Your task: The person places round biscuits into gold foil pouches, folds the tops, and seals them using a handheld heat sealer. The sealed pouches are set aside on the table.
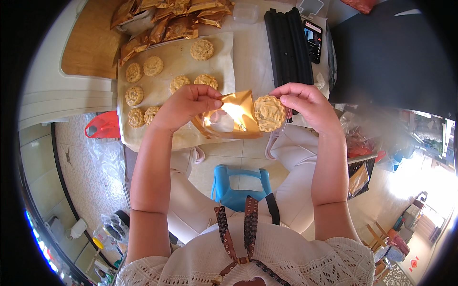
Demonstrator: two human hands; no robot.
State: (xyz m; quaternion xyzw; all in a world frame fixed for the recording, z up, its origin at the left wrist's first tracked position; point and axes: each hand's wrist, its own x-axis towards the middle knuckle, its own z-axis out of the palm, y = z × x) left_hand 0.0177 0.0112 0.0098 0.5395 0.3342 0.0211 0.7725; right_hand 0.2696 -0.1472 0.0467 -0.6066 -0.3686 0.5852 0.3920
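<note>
My left hand (189, 105) pinches the edge of a gold foil pouch (243, 121) that has a clear oval window. Beside the pouch's right end, my right hand (307, 103) holds a round molded mooncake (269, 113) by its right side, with a clear plastic edge showing under it. The mooncake stands upright to the camera, its patterned face in view. Behind my hands, several more mooncakes, one of them at the back (201, 49), lie on a paper-lined tray (222, 68). My left hand covers part of the tray.
Gold wrapped packets (180, 26) are piled behind the tray. Right of it stand a long black appliance (290, 46), a phone (313, 41) and a clear plastic box (245, 13). A blue plastic stool (239, 196) is under me; a red bag (103, 125) hangs at the tray's left.
</note>
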